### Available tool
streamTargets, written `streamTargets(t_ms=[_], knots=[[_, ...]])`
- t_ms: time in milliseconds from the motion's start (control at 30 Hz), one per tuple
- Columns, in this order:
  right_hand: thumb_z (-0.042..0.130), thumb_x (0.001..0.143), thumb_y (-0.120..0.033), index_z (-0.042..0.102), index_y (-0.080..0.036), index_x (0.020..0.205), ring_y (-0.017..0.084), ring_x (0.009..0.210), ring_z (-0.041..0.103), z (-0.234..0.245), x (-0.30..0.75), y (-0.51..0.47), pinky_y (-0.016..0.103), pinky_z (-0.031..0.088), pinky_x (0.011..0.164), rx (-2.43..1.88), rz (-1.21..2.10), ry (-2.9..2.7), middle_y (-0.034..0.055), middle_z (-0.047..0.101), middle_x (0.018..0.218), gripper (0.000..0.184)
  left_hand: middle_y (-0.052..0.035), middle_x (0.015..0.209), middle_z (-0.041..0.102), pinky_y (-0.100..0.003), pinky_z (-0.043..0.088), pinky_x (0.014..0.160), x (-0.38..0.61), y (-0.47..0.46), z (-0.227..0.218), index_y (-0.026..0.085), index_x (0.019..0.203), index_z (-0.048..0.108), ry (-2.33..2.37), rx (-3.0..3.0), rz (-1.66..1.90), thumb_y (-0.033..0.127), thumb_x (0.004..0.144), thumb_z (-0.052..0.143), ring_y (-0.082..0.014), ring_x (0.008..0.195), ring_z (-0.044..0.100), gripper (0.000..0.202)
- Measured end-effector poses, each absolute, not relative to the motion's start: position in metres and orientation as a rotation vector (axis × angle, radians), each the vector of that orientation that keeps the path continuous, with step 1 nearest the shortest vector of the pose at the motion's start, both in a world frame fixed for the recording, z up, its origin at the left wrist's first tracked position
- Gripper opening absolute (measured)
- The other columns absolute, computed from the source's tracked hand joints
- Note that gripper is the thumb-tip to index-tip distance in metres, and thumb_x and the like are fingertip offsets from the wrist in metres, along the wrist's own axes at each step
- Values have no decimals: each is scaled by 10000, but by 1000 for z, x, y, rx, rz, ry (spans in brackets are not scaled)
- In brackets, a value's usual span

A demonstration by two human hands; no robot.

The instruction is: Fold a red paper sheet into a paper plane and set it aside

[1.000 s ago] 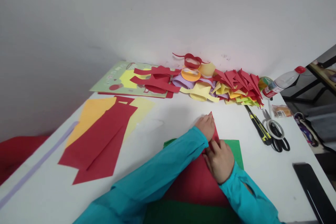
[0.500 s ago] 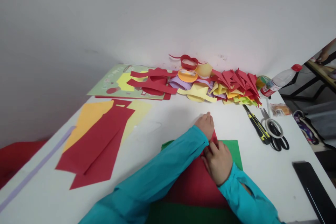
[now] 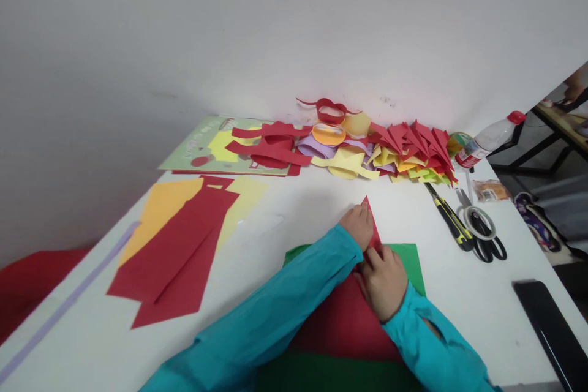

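Sliding back a little since half a second ago, the left hand (image 3: 359,225) now uncovers the sharp tip of the folded red paper sheet (image 3: 342,321), which points toward the wall. That sheet lies near the front of the white table (image 3: 294,208), on top of a flat green paper sheet (image 3: 412,260) whose corner shows to the right of both hands. Well to the left lies a loose stack of red, orange and pale yellow paper sheets (image 3: 179,251). Along the wall runs a heap of folded and curled coloured paper pieces (image 3: 367,147). The left hand rests palm down on the red sheet's narrow end, fingers loosely bent, pressing rather than gripping. Touching it from behind, the right hand (image 3: 383,282) sets curled fingers on the fold; whether it pinches the paper or only presses is not clear. To the right, well apart from the hands, lie a yellow-and-black utility knife (image 3: 448,217) and black-handled scissors (image 3: 484,240), side by side.
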State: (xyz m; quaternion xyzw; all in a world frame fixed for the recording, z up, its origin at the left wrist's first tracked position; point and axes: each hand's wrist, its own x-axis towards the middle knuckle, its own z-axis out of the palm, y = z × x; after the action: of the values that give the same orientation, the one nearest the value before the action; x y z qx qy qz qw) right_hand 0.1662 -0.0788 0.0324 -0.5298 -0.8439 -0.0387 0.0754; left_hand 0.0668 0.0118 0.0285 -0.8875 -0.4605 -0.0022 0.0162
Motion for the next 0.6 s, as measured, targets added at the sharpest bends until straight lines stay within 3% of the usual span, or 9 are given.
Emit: streamTargets(t_ms=[200, 433, 600], knots=[[619, 746, -296, 659, -211, 841, 232, 817, 442, 35, 167, -80, 368, 395, 639, -1583, -102, -2552, 66, 577, 897, 133, -243, 1266, 461, -410, 406, 828, 59, -6, 25, -19, 1190, 500, -1368, -2780, -4, 103, 848, 354, -320, 1096, 489, 391], [569, 781, -310, 668, -212, 861, 235, 849, 440, 34, 167, -82, 372, 401, 674, -1581, -105, -2545, 66, 575, 1054, 161, -204, 1260, 486, -397, 419, 842, 48, -22, 22, 25, 1163, 534, -1293, -2789, -80, 123, 853, 366, -294, 1100, 494, 366], [530, 802, -303, 631, -204, 1021, 249, 915, 430, 35, 168, -83, 383, 404, 720, -1603, -89, -2550, 50, 537, 1192, 260, -186, 1208, 541, -363, 450, 825, 40, -39, 15, 22, 1103, 580, -1245, -2794, -199, 125, 841, 382, -272, 1028, 537, 344]])
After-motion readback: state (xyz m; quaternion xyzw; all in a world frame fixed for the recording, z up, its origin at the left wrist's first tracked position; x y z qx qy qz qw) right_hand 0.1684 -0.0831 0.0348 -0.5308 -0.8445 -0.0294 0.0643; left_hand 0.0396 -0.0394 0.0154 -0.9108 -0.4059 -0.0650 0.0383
